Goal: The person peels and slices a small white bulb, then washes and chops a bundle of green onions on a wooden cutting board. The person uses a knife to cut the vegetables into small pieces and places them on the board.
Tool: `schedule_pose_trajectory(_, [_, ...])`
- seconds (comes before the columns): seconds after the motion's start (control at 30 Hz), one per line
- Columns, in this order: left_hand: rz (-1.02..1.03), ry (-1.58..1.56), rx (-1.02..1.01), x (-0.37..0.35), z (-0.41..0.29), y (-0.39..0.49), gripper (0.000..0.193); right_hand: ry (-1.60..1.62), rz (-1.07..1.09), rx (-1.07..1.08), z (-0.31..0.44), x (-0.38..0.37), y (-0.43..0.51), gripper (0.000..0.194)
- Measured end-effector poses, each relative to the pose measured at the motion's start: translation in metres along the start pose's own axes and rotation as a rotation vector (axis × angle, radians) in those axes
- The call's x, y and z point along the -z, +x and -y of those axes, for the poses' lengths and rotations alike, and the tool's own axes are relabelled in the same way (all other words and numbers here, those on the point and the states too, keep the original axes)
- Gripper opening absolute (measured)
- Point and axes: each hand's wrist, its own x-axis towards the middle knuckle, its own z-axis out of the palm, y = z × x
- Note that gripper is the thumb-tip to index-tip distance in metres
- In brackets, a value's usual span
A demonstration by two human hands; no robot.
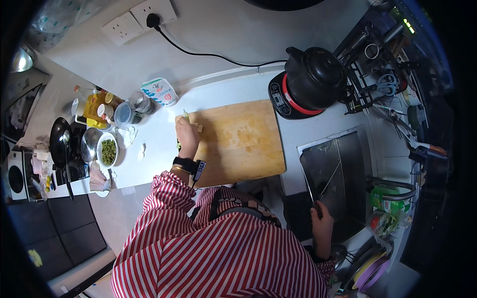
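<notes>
My left hand (187,137) rests at the left end of a wooden cutting board (246,138), its fingers turned away from the camera. A pale green vegetable piece (186,115) shows past the fingertips, and small pale pieces (200,128) lie beside the hand. Whether the fingers grip any of these is hidden. Over the front left part of the steel sink (352,175), my right hand (322,221) holds a kitchen knife (310,184) by its dark handle. The blade points away from me, along the sink's left side.
Behind the board's right end, a black kettle-shaped pot (316,78) stands on an electric base (277,98). To the left are a white bowl of chopped greens (108,152), a metal lid (90,144), jars (141,102), a pouch (160,92) and a wok (60,141).
</notes>
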Motion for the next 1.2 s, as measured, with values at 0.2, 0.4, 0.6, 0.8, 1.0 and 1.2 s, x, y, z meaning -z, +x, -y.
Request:
schedule_pose_trajectory(0.2, [0.103, -0.101, 0.083, -0.015, 0.017, 0.003, 0.027, 0.009, -0.06, 0.087, -0.005, -0.007, -0.011, 0.042])
schedule_pose_trajectory(0.4, [0.265, 0.104, 0.077, -0.005, 0.023, 0.009, 0.045, 0.074, -0.079, 0.095, -0.014, -0.017, -0.012, 0.042])
schedule_pose_trajectory(0.6, [0.418, -0.144, 0.146, -0.026, 0.058, 0.021, 0.045, 0.093, -0.105, 0.215, -0.011, -0.048, 0.002, 0.045])
schedule_pose_trajectory(0.8, [0.216, 0.119, -0.123, -0.023, 0.068, 0.047, 0.064, -0.033, -0.215, 0.564, 0.013, -0.117, 0.064, 0.029])
schedule_pose_trajectory(1.0, [0.084, 0.118, -0.509, -0.004, 0.031, 0.043, 0.063, -0.216, -0.492, 0.82, 0.045, -0.182, 0.121, 0.015])
schedule_pose_trajectory(1.2, [0.149, -0.049, -0.773, 0.0, -0.025, 0.007, 0.057, -0.3, -0.67, 0.771, 0.054, -0.209, 0.134, 0.016])
